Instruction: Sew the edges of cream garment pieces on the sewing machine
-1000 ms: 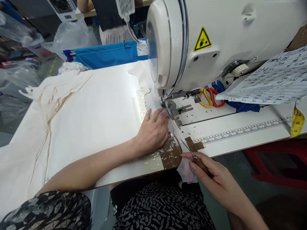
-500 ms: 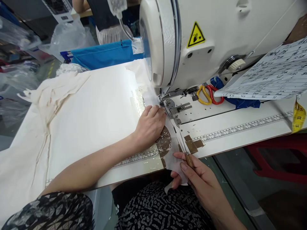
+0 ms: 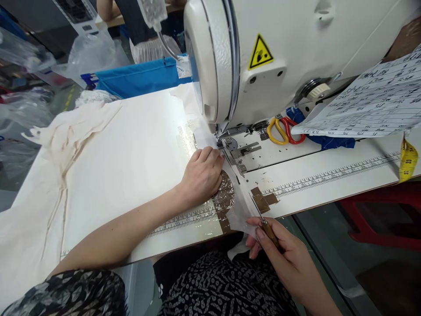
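Note:
A strip of thin white fabric runs from under the presser foot of the sewing machine toward the table's front edge. My left hand lies just in front of the needle area with its fingers curled down on the fabric; its fingertips are partly hidden. Past the table edge, my right hand grips an awl by its wooden handle, the thin metal shaft pointing toward the machine. The thumb and fingers of that hand also pinch the fabric's near end.
Yellow-and-red-handled scissors lie beneath the machine arm. A handwritten sheet and a yellow tape measure are at the right. Cream fabric drapes over the table's left side. Behind the blue cloth is another person.
My right hand has shifted slightly right and down, and the awl has tilted away from the fabric strip. My left hand stays on the fabric near the needle. The view has shifted a little.

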{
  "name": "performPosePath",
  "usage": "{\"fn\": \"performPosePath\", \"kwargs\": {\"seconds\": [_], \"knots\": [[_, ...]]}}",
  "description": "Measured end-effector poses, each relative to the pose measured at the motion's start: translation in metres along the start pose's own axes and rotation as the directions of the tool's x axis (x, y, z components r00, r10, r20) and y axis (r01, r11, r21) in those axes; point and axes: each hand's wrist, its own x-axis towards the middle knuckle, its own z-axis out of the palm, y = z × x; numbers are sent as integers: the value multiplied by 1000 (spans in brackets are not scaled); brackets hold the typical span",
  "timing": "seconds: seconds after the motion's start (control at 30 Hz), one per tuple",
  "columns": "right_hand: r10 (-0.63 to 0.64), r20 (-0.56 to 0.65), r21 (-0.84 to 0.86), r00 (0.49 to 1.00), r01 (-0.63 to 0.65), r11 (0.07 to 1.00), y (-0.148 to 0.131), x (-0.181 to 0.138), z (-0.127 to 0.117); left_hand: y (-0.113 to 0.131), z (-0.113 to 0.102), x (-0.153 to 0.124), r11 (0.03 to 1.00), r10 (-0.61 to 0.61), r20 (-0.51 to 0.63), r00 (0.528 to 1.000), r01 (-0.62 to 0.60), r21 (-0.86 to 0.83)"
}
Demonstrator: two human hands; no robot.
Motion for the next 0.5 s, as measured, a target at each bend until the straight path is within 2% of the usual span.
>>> {"fn": "performPosePath", "kwargs": {"seconds": [0.2, 0.33, 0.5], "knots": [[-50, -29, -46, 998, 49, 998, -7, 6, -1, -8, 9, 5, 999, -25, -18, 1000, 25, -31], [11, -71, -57, 997, -15, 998, -16, 3, 1, -7, 10, 2, 998, -39, -25, 999, 37, -56], [52, -68, -46, 996, -55, 997, -19, 0, 2, 0, 6, -2, 998, -9, 0, 1000, 9, -65]]}}
